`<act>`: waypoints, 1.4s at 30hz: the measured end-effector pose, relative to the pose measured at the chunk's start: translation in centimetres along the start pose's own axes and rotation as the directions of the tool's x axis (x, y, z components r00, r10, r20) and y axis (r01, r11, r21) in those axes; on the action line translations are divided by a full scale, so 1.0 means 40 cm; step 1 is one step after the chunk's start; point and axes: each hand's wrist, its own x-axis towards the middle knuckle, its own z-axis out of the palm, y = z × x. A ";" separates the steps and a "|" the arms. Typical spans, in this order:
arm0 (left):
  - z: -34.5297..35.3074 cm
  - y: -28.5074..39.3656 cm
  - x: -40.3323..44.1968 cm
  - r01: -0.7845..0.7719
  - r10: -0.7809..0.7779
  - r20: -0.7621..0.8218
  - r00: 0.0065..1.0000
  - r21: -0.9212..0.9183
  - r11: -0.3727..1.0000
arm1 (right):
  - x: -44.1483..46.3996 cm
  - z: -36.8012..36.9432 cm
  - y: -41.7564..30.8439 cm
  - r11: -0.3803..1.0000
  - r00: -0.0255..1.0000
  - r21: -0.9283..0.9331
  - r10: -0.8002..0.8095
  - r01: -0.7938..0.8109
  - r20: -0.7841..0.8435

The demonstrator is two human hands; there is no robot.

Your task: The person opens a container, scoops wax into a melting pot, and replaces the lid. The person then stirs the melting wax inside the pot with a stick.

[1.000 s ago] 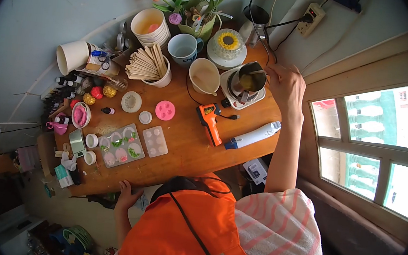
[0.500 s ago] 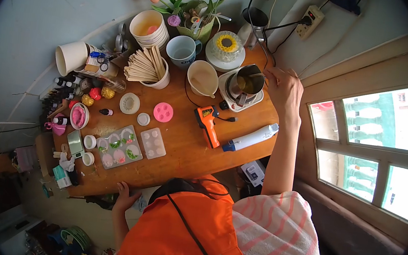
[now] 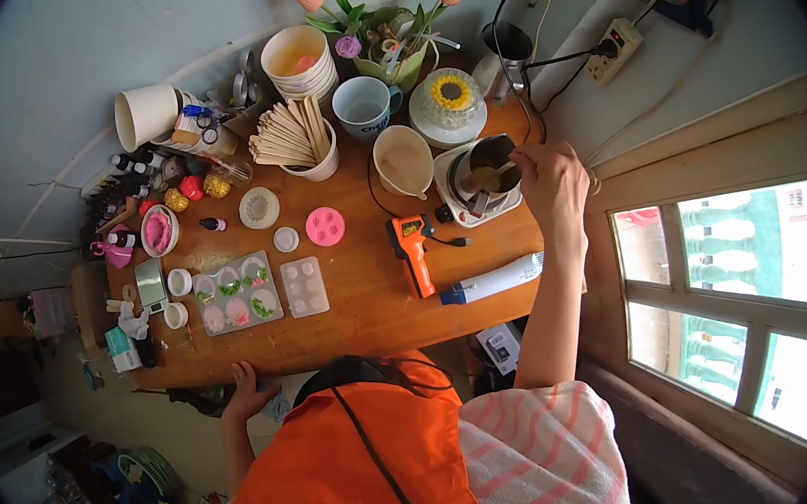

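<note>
My right hand (image 3: 553, 181) is pinched over the rim of a metal melting pot (image 3: 484, 184), holding a thin stirring stick (image 3: 507, 166) that slants down into it. Yellowish liquid shows inside the pot, which rests on a small white hot plate (image 3: 470, 218). Down at the table's front edge, my left hand (image 3: 251, 394) lies with fingers apart and holds nothing. The thing nearest it is a mold tray (image 3: 237, 313) with pink and green pieces in its cavities.
Left of the pot stands a paper cup (image 3: 402, 160). In front lie an orange infrared thermometer (image 3: 410, 261) and a white-and-blue heat gun (image 3: 500, 277). Wooden sticks (image 3: 287, 139) fill another cup. Cables hang near the power strip (image 3: 613, 52). A window (image 3: 733, 290) is on the right.
My right hand has shifted slightly left and down over the pot, and the stick has moved with it. My left hand stays at the table edge. The view has shifted a little.
</note>
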 end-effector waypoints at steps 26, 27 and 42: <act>-0.012 0.027 -0.018 0.013 -0.013 0.015 1.000 -0.017 1.000 | 0.004 -0.016 0.007 1.000 0.995 0.014 -0.015 0.016 -0.096; -0.010 0.025 -0.016 0.013 -0.012 0.015 1.000 -0.019 1.000 | 0.005 -0.018 0.009 1.000 0.994 0.011 -0.021 0.022 -0.104; -0.026 0.051 -0.032 0.038 -0.039 0.035 0.999 0.007 0.999 | -0.032 0.012 0.010 0.999 0.997 0.002 -0.045 0.046 -0.066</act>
